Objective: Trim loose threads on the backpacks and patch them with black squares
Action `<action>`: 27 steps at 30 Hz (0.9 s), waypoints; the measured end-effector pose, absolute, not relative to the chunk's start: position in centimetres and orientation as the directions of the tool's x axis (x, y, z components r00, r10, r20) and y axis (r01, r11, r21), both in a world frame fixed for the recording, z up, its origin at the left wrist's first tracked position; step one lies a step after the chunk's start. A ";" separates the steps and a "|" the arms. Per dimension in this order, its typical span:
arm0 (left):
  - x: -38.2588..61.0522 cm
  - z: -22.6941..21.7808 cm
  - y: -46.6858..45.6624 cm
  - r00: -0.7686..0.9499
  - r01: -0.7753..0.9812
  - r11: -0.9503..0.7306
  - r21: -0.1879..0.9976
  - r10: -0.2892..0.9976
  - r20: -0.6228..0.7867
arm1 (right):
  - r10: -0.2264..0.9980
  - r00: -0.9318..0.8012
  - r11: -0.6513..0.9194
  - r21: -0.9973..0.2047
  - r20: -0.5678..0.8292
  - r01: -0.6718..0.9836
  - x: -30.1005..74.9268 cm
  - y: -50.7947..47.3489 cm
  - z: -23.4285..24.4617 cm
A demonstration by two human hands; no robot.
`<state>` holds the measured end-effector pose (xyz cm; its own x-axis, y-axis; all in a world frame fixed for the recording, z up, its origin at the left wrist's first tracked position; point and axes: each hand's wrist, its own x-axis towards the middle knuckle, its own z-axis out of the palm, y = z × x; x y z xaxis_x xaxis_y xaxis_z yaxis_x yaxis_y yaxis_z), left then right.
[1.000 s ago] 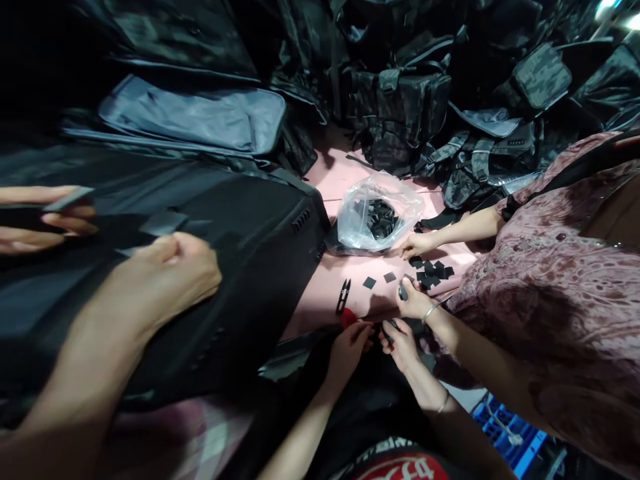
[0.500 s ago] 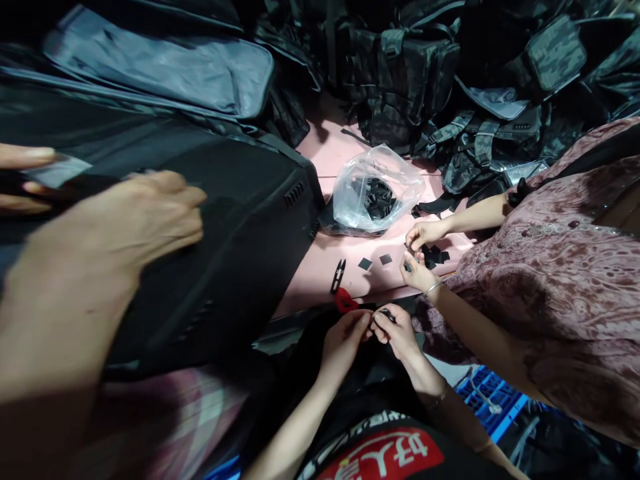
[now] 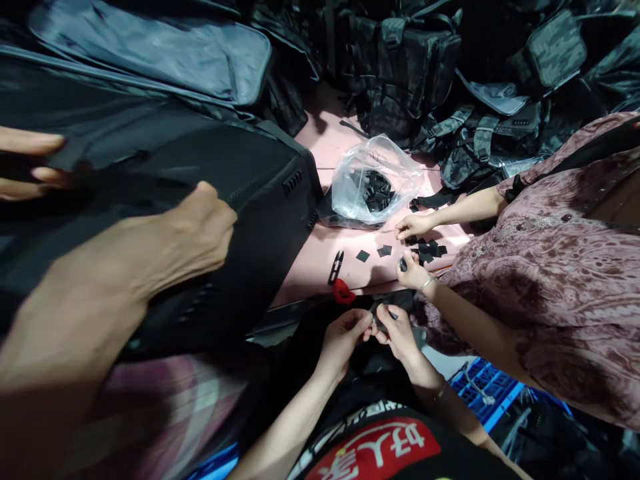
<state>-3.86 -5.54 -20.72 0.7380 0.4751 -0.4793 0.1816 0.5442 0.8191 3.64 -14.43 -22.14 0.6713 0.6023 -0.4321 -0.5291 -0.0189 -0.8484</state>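
A big black bag (image 3: 240,200) lies in front of me across the left half of the view. My right hand (image 3: 185,233) rests on its top with the fingers curled into the fabric, and my forearm fills the lower left. My left hand (image 3: 27,163) reaches in from the left edge. Its fingers pinch a dark flap or strap at the bag's far-left end, and what lies between them is too dark to make out.
On the pink table (image 3: 325,160) are a clear plastic bag of black pieces (image 3: 375,187), loose black squares (image 3: 427,250), thread snips (image 3: 336,265) and a red item (image 3: 343,291). Two other people's hands (image 3: 345,333) (image 3: 411,227) handle small pieces. Camouflage bags (image 3: 400,60) are piled behind, and a blue crate (image 3: 480,393) is lower right.
My right hand slid right and down across the black bag and curled into it. The grey patch between my left fingers no longer shows. The view tilted slightly downward.
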 end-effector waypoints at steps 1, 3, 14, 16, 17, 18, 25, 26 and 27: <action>-3.9 -20.8 -5.5 0.731 0.176 0.575 0.799 0.467 -0.497 | 0.614 0.664 -0.011 -0.847 -0.426 -0.532 3.7 -14.6 -22.1; -3.9 -21.0 -5.3 0.709 0.176 0.584 0.792 0.483 -0.514 | 0.627 0.660 -0.014 -0.854 -0.413 -0.521 3.8 -14.8 -22.2; -4.2 -21.7 -5.4 0.717 0.319 0.202 0.926 0.587 -0.375 | 0.567 0.735 -0.196 -0.928 -0.371 -0.317 4.1 -15.3 -22.4; -4.1 -21.5 -5.7 0.719 0.296 0.230 0.927 0.586 -0.375 | 0.548 0.767 -0.220 -0.942 -0.334 -0.253 4.1 -15.3 -22.4; -4.0 -21.4 -5.8 0.716 0.275 0.253 0.928 0.590 -0.373 | 0.542 0.783 -0.231 -0.950 -0.305 -0.211 4.2 -15.3 -22.3; -4.0 -21.3 -5.9 0.714 0.248 0.282 0.927 0.594 -0.371 | 0.539 0.796 -0.241 -0.956 -0.276 -0.168 4.2 -15.3 -22.2; -3.5 -21.0 -6.2 0.773 0.146 0.526 0.838 0.467 -0.429 | 0.517 0.827 -0.290 -0.954 -0.220 -0.073 4.1 -15.9 -21.1; -3.5 -21.1 -6.3 0.788 0.149 0.536 0.831 0.444 -0.427 | 0.515 0.829 -0.288 -0.955 -0.220 -0.074 4.0 -15.9 -21.0; -3.5 -21.2 -6.4 0.803 0.152 0.532 0.833 0.425 -0.418 | 0.515 0.828 -0.281 -0.956 -0.221 -0.081 3.9 -16.0 -20.9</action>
